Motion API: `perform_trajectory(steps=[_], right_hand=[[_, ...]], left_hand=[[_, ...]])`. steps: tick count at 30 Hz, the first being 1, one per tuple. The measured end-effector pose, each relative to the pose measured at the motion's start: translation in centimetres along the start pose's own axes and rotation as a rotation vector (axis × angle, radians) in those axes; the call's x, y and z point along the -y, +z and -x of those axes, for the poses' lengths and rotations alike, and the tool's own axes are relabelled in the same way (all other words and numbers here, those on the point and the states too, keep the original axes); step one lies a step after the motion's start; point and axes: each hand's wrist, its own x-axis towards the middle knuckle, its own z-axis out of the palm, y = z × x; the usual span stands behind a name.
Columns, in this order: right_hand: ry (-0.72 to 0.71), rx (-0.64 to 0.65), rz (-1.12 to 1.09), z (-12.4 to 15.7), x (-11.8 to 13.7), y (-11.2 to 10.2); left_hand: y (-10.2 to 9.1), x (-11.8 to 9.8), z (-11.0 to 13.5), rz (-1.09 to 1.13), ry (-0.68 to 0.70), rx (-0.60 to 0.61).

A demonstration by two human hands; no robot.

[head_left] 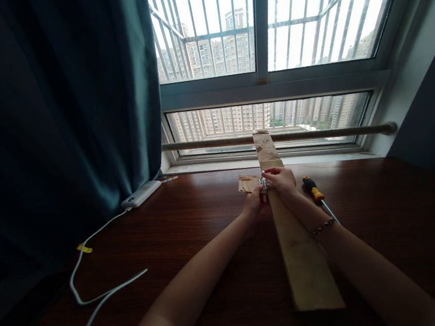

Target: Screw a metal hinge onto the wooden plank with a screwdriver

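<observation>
A long wooden plank (303, 257) lies lengthwise on the dark wooden table (218, 246), its far end at the window rail. A small metal hinge-like fitting (263, 182) sits at the plank's left edge. My left hand (253, 202) pinches at this fitting from the left. My right hand (281, 179) rests on the plank, fingers curled onto the same fitting. A small piece of wood (247, 183) lies just left of the fitting, touching the plank.
A screwdriver with a yellow and black handle (313, 189) lies right of the plank. A white power bank (140, 194) with a white cable (98, 289) sits at the left by a dark curtain (60, 107). A window with a rail (315, 134) runs behind.
</observation>
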Motion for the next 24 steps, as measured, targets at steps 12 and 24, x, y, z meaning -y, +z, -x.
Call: perform_trajectory(steps=[12,24], right_hand=[[-0.062,-0.179,-0.068,0.1,-0.6,0.2],[-0.066,-0.225,-0.054,0.2,-0.6,0.1]], left_hand=[[0.0,-0.1,0.2,0.012,-0.028,-0.002],[-1.5,-0.3,-1.1,-0.113,-0.009,-0.212]])
